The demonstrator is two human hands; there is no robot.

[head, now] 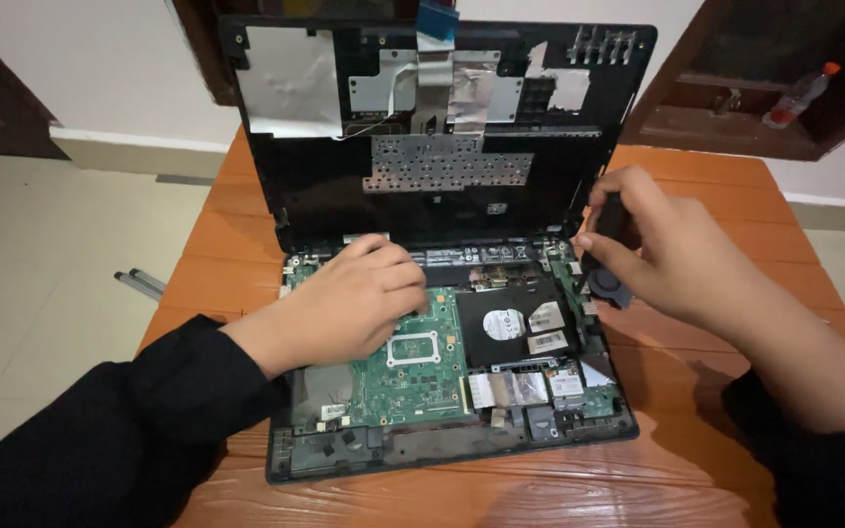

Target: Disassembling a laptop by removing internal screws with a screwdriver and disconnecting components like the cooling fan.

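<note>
**Working inside an opened laptop, fan unit in hand**

The laptop base point(442, 391) lies open on the wooden bench point(696, 469), its top cover point(442, 127) tilted up at 12 o'clock with foil patches and ribbon cable exposed. The left hand point(344, 308) rests with fingers curled down on the green motherboard point(413, 376), fingertips near the board's upper edge by the hinge line; whether it pinches anything is hidden beneath the knuckles. The right hand point(672, 249) grips a small black fan unit point(606, 279) at 3 o'clock of the base, just beside its right rim, fingers closed around the upper part.

To do this step well, I judge that the left hand should steady the board with flat, light pressure, keeping off the bare processor socket point(413, 349) just below it. The fan should be kept level and moved straight, without levering against the hard drive point(511, 328) close by on its 9 o'clock side. Any lead on the fan is not visible, so it deserves checking before pulling. The raised cover leans over the work; jolting the base could tip it.
</note>
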